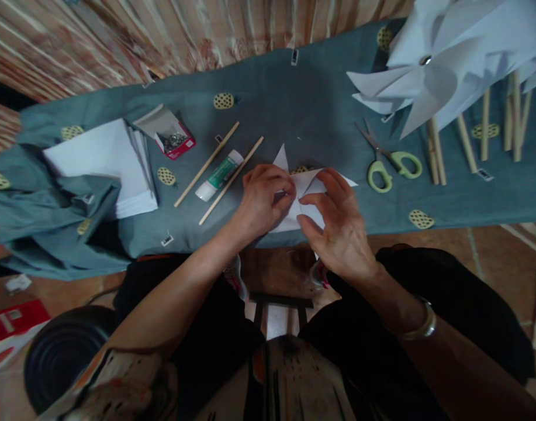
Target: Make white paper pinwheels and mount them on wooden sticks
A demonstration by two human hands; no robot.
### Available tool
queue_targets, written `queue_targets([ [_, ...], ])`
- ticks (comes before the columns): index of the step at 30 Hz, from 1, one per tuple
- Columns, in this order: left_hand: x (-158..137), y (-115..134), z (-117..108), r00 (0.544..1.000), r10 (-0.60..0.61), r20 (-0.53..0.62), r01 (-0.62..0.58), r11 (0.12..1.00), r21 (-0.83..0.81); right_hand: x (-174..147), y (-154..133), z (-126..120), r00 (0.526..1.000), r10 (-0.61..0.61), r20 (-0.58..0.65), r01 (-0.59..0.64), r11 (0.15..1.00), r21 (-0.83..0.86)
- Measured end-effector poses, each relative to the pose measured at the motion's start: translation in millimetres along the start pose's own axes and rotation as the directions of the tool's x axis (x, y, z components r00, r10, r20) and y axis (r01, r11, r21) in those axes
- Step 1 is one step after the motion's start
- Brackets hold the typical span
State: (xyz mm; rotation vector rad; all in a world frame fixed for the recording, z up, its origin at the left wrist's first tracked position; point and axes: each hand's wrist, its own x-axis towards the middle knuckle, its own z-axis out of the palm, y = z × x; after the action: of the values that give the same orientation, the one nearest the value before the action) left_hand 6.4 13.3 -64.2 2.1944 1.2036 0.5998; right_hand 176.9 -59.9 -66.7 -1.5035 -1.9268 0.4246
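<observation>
A partly folded white paper pinwheel (289, 221) lies at the front edge of the cloth-covered table, its points sticking out between my hands. My left hand (268, 196) grips it from the left, thumb and forefinger pinched close to its middle. From the right, my right hand (335, 219) holds the paper with curved fingers. Its thumb and forefinger tips are near the centre, slightly apart; whether anything tiny is between them cannot be made out. Left of my hands lie a glue stick (219, 175) and two thin wooden sticks (206, 164).
Green-handled scissors (384, 161) lie open on the right. Behind them are several finished paper pinwheels (425, 82) on wooden sticks. An open red box of small metal pins (175, 140) and a stack of white paper (105, 164) sit left on the teal cloth (268, 105).
</observation>
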Motion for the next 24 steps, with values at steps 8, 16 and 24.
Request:
queue_targets([
  [8, 0.4, -1.2, 0.6, 1.000, 0.005, 0.010, -0.006, 1.000, 0.005, -4.1, 1.0, 1.5, 0.999, -0.043, -0.001, 0.043, 0.999, -0.032],
  [16, 1.2, 1.0, -0.9, 0.999, -0.028, 0.018, 0.028, 1.000, -0.005, -4.6, -0.8, 2.5, 0.998, -0.058, -0.024, 0.056, 0.994, -0.098],
  [24, 2.1, 2.3, -2.9, 0.999, -0.025, 0.044, 0.025, 1.000, 0.011, -3.7, -7.0, -1.1, 0.997, -0.062, 0.033, 0.067, 0.984, -0.165],
])
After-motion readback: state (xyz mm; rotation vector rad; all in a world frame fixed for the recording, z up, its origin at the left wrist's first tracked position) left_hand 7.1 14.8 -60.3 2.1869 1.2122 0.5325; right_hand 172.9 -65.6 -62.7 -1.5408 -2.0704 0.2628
